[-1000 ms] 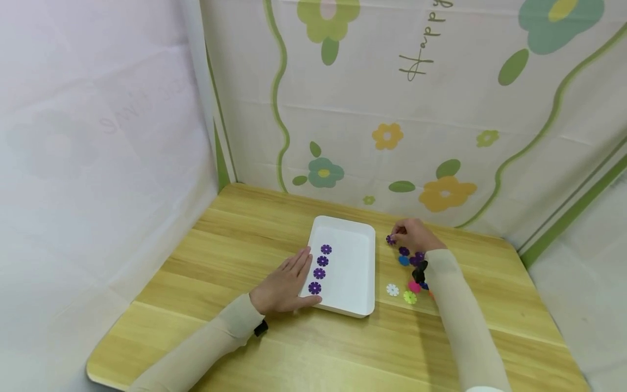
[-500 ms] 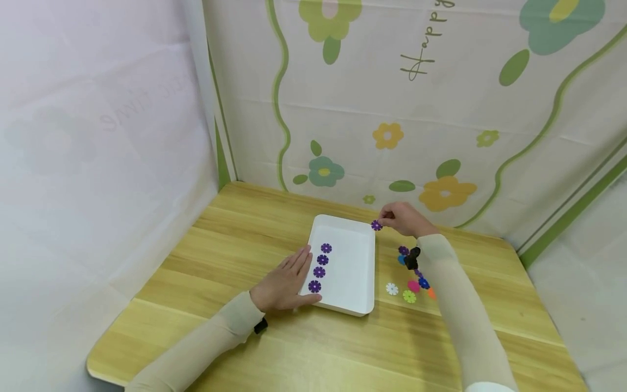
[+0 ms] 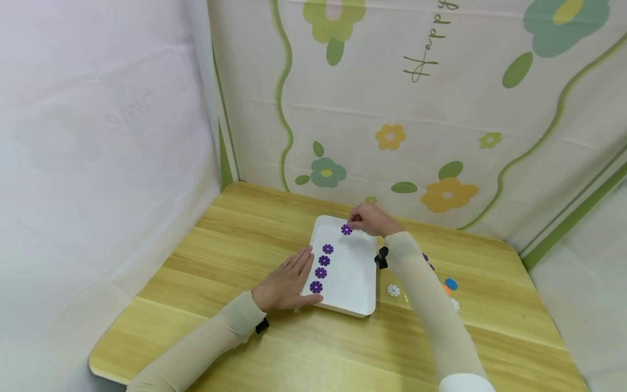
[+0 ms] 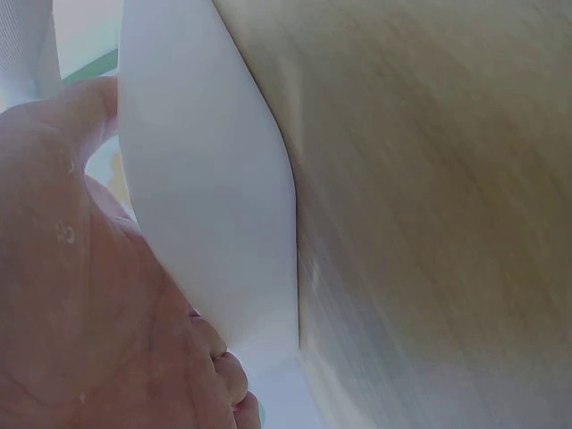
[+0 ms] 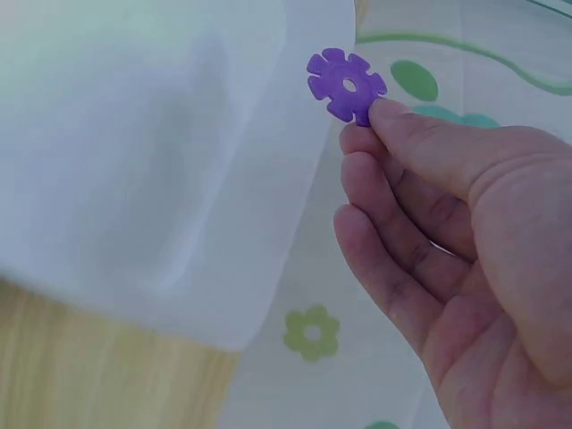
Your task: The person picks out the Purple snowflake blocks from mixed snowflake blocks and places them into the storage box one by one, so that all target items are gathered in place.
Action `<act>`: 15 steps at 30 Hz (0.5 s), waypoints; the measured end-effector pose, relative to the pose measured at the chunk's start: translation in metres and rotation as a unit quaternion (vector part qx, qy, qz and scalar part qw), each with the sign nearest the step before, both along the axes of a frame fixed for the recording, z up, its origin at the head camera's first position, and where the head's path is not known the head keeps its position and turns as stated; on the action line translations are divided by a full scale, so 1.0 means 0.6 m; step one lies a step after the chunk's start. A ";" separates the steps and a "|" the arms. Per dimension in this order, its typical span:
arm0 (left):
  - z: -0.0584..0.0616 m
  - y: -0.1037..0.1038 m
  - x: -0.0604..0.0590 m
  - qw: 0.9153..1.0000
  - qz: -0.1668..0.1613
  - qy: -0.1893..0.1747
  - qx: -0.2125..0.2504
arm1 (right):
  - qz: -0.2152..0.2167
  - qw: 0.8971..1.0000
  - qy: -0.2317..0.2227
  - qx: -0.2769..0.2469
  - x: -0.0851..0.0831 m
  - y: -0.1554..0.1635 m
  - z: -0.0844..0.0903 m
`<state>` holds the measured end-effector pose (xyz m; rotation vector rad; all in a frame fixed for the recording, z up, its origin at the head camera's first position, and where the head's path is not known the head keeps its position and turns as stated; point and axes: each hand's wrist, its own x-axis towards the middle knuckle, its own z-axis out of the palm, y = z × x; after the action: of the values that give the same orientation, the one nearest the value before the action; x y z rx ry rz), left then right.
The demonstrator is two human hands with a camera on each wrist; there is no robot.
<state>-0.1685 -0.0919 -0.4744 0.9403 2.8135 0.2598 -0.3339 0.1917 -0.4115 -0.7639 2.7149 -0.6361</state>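
Since a second ago, your right hand (image 3: 370,220) has lifted a purple flower disc (image 3: 346,230) off the counter (image 3: 235,234) beside the tray and carried it leftward over the far end of the white tray (image 3: 364,283). Your grip on it is a pinch: thumb and forefinger close on the disc's edge, and the other fingers curl loosely beneath, as the right wrist view shows with the disc (image 5: 347,85) clear of the tray floor. How high it hangs above the tray is hard to tell from the head view.

Nearer you than that grip, three more purple discs (image 3: 321,267) lie in a row inside the tray, along its left side. Your left hand (image 3: 286,282) has not shifted; it lies flat with fingers straight, pressed against the tray's left rim (image 4: 214,206) and holding nothing.

Behind your right forearm, well to the right of the grip, loose discs lie on the counter: a white one (image 3: 393,290), a blue one (image 3: 450,283) and others partly hidden by the sleeve.
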 end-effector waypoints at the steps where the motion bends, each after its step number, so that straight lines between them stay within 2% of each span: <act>1: 0.000 0.000 0.000 1.000 -0.001 0.001 -0.002 | -0.001 1.000 -0.001 -0.002 0.001 -0.007 -0.003; 7: -0.001 0.002 0.001 1.000 -0.002 0.005 -0.011 | -0.019 1.000 -0.006 -0.008 0.004 -0.041 -0.032; 15: 0.000 0.002 0.003 1.000 -0.002 0.013 -0.006 | -0.044 0.999 -0.004 -0.023 -0.006 -0.066 -0.074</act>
<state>-0.1667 -0.0904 -0.4744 0.9523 2.8330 0.2311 -0.3372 0.1521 -0.4560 -0.6532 2.7480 -0.7220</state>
